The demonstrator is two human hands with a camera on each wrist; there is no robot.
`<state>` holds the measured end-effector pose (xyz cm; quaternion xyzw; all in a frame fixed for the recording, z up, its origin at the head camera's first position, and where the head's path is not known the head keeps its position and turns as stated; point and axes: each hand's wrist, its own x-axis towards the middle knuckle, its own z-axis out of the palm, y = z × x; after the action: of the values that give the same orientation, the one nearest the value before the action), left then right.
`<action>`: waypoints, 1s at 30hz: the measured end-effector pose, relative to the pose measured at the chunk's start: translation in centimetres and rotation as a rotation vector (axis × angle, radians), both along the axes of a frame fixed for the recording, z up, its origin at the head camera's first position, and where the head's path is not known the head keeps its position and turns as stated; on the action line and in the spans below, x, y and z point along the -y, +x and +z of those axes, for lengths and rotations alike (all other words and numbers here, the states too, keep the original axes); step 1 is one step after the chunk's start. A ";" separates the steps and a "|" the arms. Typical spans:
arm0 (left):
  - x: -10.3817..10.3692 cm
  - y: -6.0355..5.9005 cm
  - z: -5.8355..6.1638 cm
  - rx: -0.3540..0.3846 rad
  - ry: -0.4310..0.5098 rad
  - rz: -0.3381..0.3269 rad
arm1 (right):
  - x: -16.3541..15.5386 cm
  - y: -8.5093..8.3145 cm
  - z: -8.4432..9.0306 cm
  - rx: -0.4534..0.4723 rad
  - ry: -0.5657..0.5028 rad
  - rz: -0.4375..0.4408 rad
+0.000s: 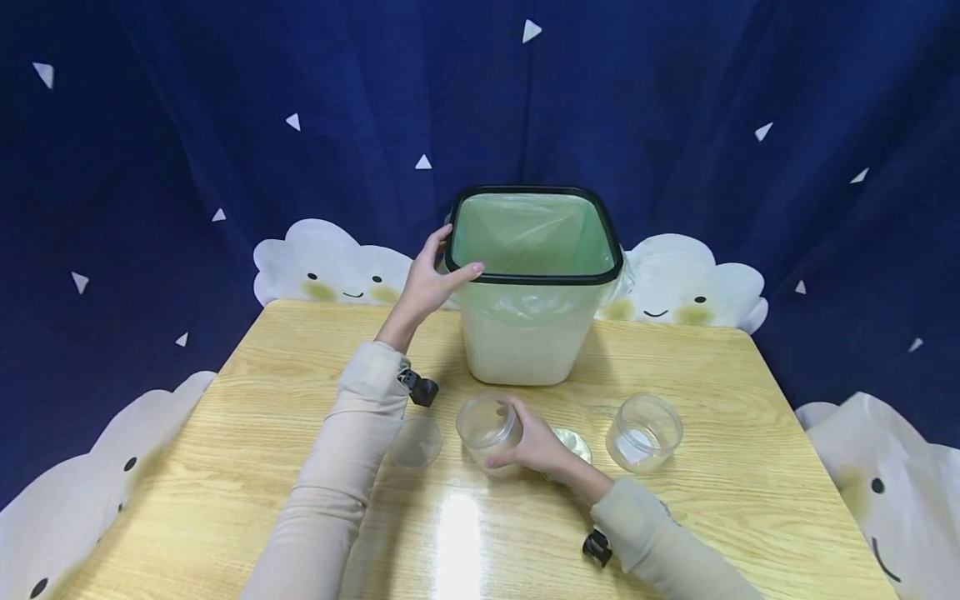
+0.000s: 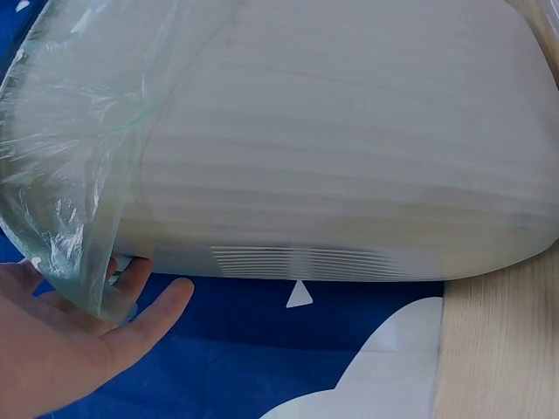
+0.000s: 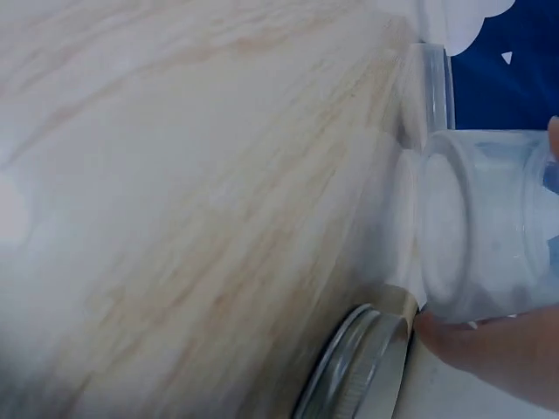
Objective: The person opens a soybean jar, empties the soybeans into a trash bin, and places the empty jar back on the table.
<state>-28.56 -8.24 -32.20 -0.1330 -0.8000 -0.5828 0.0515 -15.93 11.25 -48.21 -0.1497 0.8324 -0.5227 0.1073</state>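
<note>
My left hand (image 1: 431, 287) grips the near left corner of the trash bin (image 1: 517, 342), its thumb lying over the black rim. In the left wrist view, the fingers of that hand (image 2: 96, 332) tuck behind the edge of the thin green liner bag (image 2: 83, 192). My right hand (image 1: 536, 437) holds a clear jar (image 1: 483, 421) in front of the bin, thumb on the near side and fingers at the far side. The right wrist view has this jar (image 3: 489, 227) with its base close over the table.
A second clear jar (image 1: 645, 433) stands to the right. A metallic screw lid (image 1: 573, 444) lies partly under my right wrist. Left of the held jar is a clear round piece (image 1: 415, 442). Behind the wooden table (image 1: 697, 533) hangs a blue curtain (image 1: 360, 100), with cloud cutouts (image 1: 690, 283) along the edges.
</note>
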 end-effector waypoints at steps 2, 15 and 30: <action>0.1 0.0 0.0 0.001 -0.001 -0.002 | 0.1 0.0 -0.1 -0.004 0.014 -0.005; -0.1 0.1 0.0 0.006 -0.008 0.002 | -0.2 0.3 -0.3 0.028 0.031 -0.050; -0.1 0.1 0.0 -0.014 -0.003 0.005 | -0.9 1.1 0.6 -0.063 -0.046 -0.092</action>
<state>-28.45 -8.15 -32.23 -0.1353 -0.8006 -0.5807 0.0584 -14.83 12.14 -47.60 -0.1300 0.8292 -0.5410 0.0537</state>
